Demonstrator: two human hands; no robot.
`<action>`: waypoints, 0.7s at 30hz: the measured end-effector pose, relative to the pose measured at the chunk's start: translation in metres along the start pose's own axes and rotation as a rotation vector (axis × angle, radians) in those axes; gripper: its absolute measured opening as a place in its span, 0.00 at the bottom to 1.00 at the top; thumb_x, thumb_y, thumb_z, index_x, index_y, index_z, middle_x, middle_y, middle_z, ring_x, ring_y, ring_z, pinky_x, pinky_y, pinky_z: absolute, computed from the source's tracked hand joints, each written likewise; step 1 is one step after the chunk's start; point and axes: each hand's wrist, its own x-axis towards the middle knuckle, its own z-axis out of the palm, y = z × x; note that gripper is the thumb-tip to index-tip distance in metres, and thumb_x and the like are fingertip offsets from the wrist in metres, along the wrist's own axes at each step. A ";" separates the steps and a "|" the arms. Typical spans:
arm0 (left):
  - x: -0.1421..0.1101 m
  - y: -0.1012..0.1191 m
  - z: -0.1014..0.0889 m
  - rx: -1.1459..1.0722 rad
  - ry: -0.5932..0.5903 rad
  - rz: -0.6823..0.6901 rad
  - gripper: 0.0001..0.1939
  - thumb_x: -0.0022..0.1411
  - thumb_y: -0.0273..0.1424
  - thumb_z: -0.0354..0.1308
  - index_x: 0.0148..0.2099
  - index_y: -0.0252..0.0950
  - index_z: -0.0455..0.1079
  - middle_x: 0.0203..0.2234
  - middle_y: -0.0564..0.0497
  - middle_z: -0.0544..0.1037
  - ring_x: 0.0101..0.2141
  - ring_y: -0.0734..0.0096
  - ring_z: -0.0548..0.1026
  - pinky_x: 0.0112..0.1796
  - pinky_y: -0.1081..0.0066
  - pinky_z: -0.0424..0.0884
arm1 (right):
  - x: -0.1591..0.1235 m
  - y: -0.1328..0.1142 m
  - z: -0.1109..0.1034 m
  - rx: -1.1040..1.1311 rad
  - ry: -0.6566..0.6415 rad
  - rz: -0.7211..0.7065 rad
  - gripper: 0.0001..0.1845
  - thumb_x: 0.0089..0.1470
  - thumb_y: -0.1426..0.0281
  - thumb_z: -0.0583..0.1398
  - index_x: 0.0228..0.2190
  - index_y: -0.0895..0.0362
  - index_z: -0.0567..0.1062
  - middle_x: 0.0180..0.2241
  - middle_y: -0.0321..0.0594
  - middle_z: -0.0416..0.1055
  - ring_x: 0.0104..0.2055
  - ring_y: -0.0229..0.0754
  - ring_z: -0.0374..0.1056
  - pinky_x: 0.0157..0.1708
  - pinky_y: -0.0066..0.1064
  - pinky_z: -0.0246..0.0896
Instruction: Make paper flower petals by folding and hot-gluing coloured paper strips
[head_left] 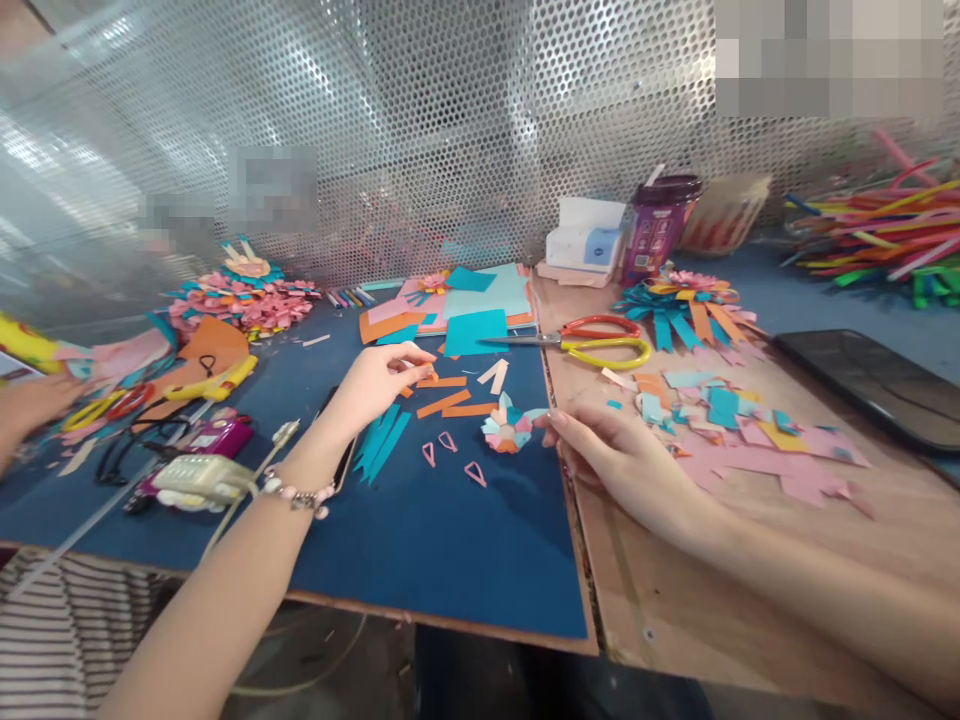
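My right hand (607, 445) is closed in a pinch on the edge of a small paper flower (508, 430), whose folded loops are pink, orange, light blue and teal. The flower hangs just above the blue tabletop. Farther left, my left hand (379, 385) pinches a small orange paper piece (429, 379) between thumb and fingertips; much of it is hidden. Under and beside that hand lie orange paper strips (442, 404), pale strips (493, 376) and teal strips (384, 442). Several pink paper loops (474, 473) rest nearer to me.
Scissors (600, 343) with red and yellow handles lie behind the flower, beside stacked coloured paper (476, 330). Paper scraps (750, 420) and a black phone (877, 385) are at right. A purple cup (660, 230) stands by the mesh wall. Another person's hand (37, 405) shows at left.
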 end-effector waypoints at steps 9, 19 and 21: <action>0.016 -0.018 0.021 0.225 0.047 0.051 0.12 0.57 0.29 0.59 0.44 0.35 0.74 0.39 0.45 0.79 0.35 0.64 0.76 0.39 0.66 0.70 | -0.001 0.002 0.000 -0.006 -0.019 0.005 0.20 0.58 0.54 0.52 0.31 0.57 0.71 0.17 0.28 0.56 0.17 0.30 0.50 0.15 0.24 0.45; 0.002 -0.012 0.018 0.491 -0.002 0.306 0.10 0.62 0.36 0.55 0.41 0.44 0.77 0.47 0.50 0.74 0.47 0.58 0.64 0.49 0.57 0.61 | -0.002 0.002 0.001 -0.031 -0.020 -0.035 0.18 0.58 0.57 0.52 0.35 0.57 0.72 0.22 0.31 0.59 0.18 0.30 0.52 0.17 0.25 0.48; 0.000 -0.013 0.019 0.480 -0.013 0.313 0.09 0.60 0.37 0.58 0.40 0.44 0.76 0.45 0.50 0.73 0.46 0.58 0.63 0.49 0.58 0.61 | -0.003 0.002 0.000 -0.058 -0.018 -0.025 0.18 0.58 0.56 0.52 0.35 0.58 0.72 0.22 0.32 0.60 0.19 0.30 0.53 0.18 0.26 0.47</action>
